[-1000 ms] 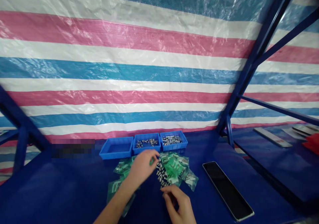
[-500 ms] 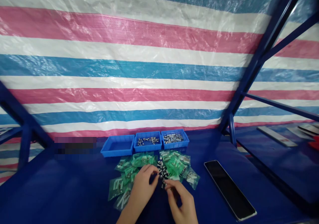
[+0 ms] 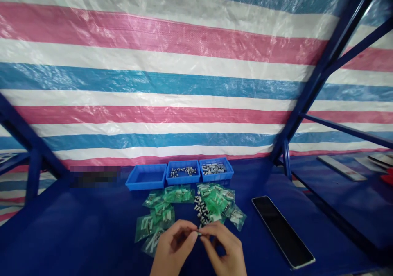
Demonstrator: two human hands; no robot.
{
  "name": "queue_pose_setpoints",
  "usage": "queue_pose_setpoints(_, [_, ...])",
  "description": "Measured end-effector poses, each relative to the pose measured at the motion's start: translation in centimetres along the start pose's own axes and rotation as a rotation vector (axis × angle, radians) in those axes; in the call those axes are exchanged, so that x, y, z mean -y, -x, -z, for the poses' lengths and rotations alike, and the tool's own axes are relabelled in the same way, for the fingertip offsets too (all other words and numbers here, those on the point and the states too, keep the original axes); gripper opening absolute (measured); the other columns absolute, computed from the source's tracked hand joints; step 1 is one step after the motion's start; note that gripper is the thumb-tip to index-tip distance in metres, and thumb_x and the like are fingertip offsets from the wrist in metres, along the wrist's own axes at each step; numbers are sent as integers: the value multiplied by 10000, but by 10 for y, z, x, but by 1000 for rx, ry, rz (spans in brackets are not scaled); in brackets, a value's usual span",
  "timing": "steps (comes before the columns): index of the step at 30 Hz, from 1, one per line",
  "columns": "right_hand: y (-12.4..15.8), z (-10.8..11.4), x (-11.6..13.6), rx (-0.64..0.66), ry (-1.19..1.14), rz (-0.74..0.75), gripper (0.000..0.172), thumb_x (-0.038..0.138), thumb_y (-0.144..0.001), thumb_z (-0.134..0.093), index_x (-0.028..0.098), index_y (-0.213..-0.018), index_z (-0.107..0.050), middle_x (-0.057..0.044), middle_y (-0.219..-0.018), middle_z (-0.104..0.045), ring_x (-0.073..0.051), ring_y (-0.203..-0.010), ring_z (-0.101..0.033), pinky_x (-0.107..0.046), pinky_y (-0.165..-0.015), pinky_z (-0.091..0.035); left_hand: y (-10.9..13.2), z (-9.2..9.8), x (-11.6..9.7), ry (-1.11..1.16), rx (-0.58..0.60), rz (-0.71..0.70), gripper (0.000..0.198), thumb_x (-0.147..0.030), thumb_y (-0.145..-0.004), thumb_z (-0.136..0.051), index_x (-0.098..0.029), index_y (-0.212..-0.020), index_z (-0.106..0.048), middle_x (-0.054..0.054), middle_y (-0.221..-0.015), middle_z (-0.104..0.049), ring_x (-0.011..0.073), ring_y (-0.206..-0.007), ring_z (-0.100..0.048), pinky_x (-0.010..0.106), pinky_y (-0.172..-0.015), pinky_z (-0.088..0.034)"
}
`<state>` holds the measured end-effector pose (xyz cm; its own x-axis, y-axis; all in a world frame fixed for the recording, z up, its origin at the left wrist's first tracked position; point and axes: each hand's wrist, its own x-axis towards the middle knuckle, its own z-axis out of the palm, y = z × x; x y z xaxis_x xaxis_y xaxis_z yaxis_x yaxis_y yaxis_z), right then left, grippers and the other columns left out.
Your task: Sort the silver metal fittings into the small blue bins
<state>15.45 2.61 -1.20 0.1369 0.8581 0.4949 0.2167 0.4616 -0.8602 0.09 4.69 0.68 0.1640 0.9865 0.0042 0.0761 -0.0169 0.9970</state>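
Note:
My left hand (image 3: 178, 243) and my right hand (image 3: 222, 243) meet at the fingertips low in the middle of the view. Pinched between them is a small metal piece (image 3: 199, 233), mostly covered by the fingers, so its exact kind does not show. Just beyond the hands lies a loose heap of small silver-and-black metal parts (image 3: 201, 210) on the blue table (image 3: 101, 227). Green-tinted plastic bags of metal parts (image 3: 216, 200) lie right of the heap, and more such bags (image 3: 179, 194) spread to its left, some partly behind my left hand.
Three blue trays stand in a row at the back: a left tray with nothing in it (image 3: 147, 184), a middle tray (image 3: 184, 180) with small parts and a right tray (image 3: 217, 177) with metal cylinders. A phone (image 3: 282, 231) lies at right. Blue metal frame bars (image 3: 307, 91) rise before a striped sheet (image 3: 153, 114).
My left hand has drawn back from the heap toward me and right, meeting the right hand. The fingertips of both now pinch a small piece together.

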Motion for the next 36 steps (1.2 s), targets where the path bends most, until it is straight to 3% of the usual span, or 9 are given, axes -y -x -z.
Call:
queue_pose_setpoints(9, [0, 4, -1, 33, 47, -19, 123, 248, -899, -621, 211, -805, -691, -51, -745, -645, -164, -617, -616, -211, -472, -464, 13, -15, 3, 170, -54, 100, 365, -530, -708, -771, -207, -876, -741, 47, -784, -759, 222, -788, -705, 289, -770, -554])
queue_pose_setpoints(13, [-1, 1, 0, 9, 31, -77, 195, 299, -909, -612, 207, -741, -651, -35, -708, -622, -152, -598, -575, -205, -477, -433, 17, -23, 8, 163, -136, 80, 376, -533, -678, -789, -203, -844, -724, 44, -767, -742, 209, -758, -691, 265, -730, -550])
queue_pose_setpoints(17, [1, -6, -1, 18, -6, -115, 288, 378, -935, -577, 197, -728, -662, -34, -699, -615, -149, -601, -562, -209, -489, -419, 16, -22, 10, 69, -198, -2, 326, -521, -727, -749, -206, -811, -725, 24, -749, -682, 186, -724, -657, 235, -689, -552])
queue_pose_setpoints(22, [12, -20, -10, 62, -216, -269, 384, 521, -912, -580, 183, -817, -736, -23, -680, -587, -112, -517, -504, -186, -416, -391, 9, -13, 8, -91, -163, -164, 230, -430, -769, -721, -206, -821, -721, 60, -909, -679, 201, -782, -690, 251, -699, -587])
queue_pose_setpoints(24, [16, -24, -13, 111, -320, -351, 446, 582, -889, -579, 174, -833, -750, -16, -689, -577, -70, -437, -434, -166, -357, -342, -5, -8, 2, -201, -144, -251, 160, -354, -820, -662, -207, -866, -704, 56, -887, -700, 200, -790, -707, 255, -709, -590])
queue_pose_setpoints(27, [17, -24, -14, 129, -366, -391, 494, 616, -885, -557, 171, -857, -769, -30, -730, -583, -59, -435, -419, -152, -341, -330, -48, 4, -13, -521, -168, -431, 144, -278, -870, -567, -203, -925, -677, 48, -886, -730, 192, -801, -712, 284, -759, -583])
queue_pose_setpoints(32, [15, -18, -10, 65, -213, -306, 414, 537, -925, -548, 190, -906, -771, -56, -747, -626, -113, -529, -525, -169, -390, -387, -139, 31, -18, -727, -174, -449, 139, -124, -776, -612, -206, -860, -688, 32, -820, -707, 219, -798, -682, 360, -837, -544])
queue_pose_setpoints(34, [16, -14, -12, 32, -125, -245, 387, 509, -939, -536, 198, -893, -763, -69, -749, -652, -156, -611, -601, -184, -436, -429, -158, 37, -15, -791, -167, -442, 211, -74, -749, -613, -203, -894, -697, 43, -845, -708, 240, -829, -682, 383, -856, -537])
queue_pose_setpoints(36, [17, -10, -17, 4, -33, -193, 363, 480, -950, -523, 206, -883, -753, -72, -745, -671, -180, -642, -636, -198, -465, -451, -161, 38, -12, -841, -163, -445, 282, -59, -773, -581, -188, -998, -693, 87, -974, -705, 278, -944, -668, 424, -914, -510])
